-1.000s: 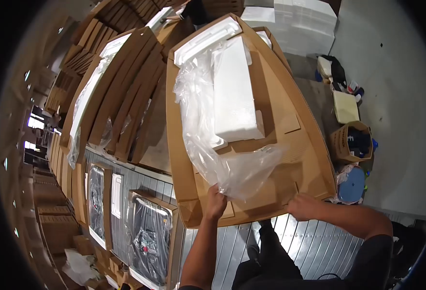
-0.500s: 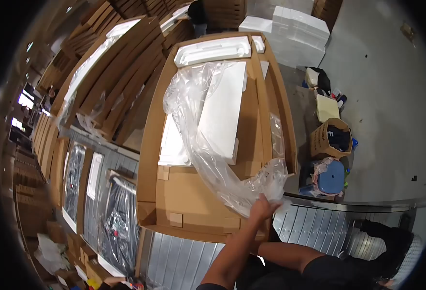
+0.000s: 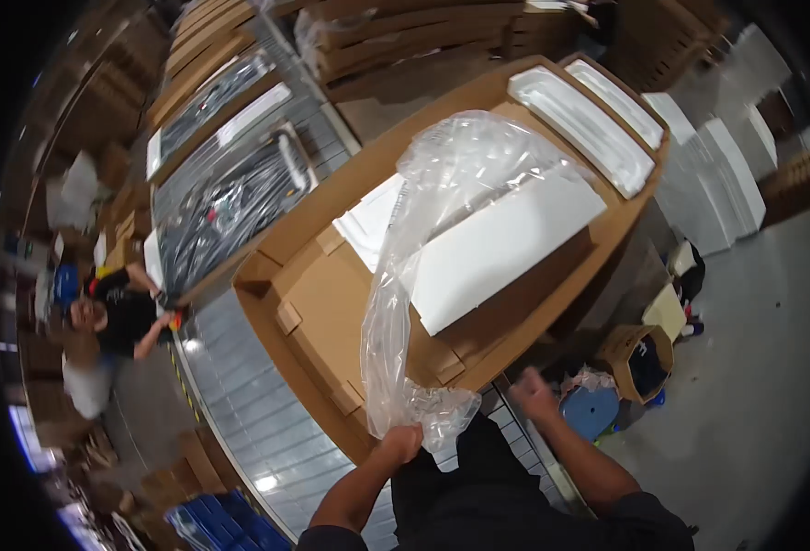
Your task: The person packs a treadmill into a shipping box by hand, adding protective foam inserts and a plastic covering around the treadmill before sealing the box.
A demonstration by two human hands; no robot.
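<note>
A long clear plastic bag [image 3: 388, 331] trails across the open cardboard box [image 3: 318, 317] and over its near edge. My left hand [image 3: 403, 443] is closed on the bag's near end, close to my body. Off to the right, my right hand [image 3: 535, 397] hangs apart from the bag, near the box's right side. Its fingers look loosely apart, slightly blurred, with nothing visible in them. Inside the box, the bag's far part partly covers a white foam block [image 3: 506, 243]. A white foam end piece [image 3: 584, 129] lies at the far end.
The box rests on a metal roller conveyor [image 3: 240, 367]. Left, another carton holds a dark plastic-wrapped item [image 3: 230, 216]. A co-worker [image 3: 120, 312] stands beyond it. On the right are a blue stool [image 3: 590, 410], a small carton [image 3: 618, 354] and stacked white foam [image 3: 713, 184].
My view has turned, so the box now slants up to the right. The bag's near end has come closer to my body. My right hand is now out to the right, away from the bag.
</note>
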